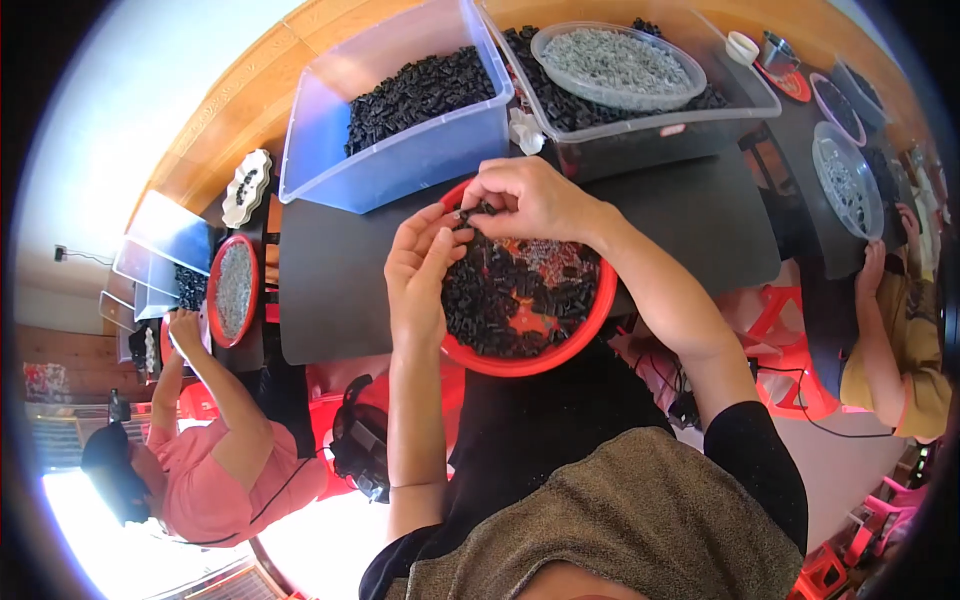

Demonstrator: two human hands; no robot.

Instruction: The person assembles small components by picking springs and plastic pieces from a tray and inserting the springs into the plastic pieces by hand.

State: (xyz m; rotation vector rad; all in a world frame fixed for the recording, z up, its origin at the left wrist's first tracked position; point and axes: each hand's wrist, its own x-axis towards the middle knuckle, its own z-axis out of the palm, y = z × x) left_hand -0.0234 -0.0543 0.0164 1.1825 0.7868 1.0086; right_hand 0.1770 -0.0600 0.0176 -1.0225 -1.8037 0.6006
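Observation:
A round red tray (590, 318) at the near edge of a dark table holds a heap of small black parts (500, 300) and some small grey ones. My left hand (420, 270) hovers over the tray's left rim, fingers bent, pinching a small black part (464, 217). My right hand (530, 200) is above the tray's far rim, fingertips closed on the same small black part where the two hands meet.
Behind the tray stand two clear plastic bins (420, 160) of black parts, the right one with a clear bowl of grey parts (615, 60). A person in pink (220, 470) works at left by another red tray (235, 290). Another person (900, 330) sits at right.

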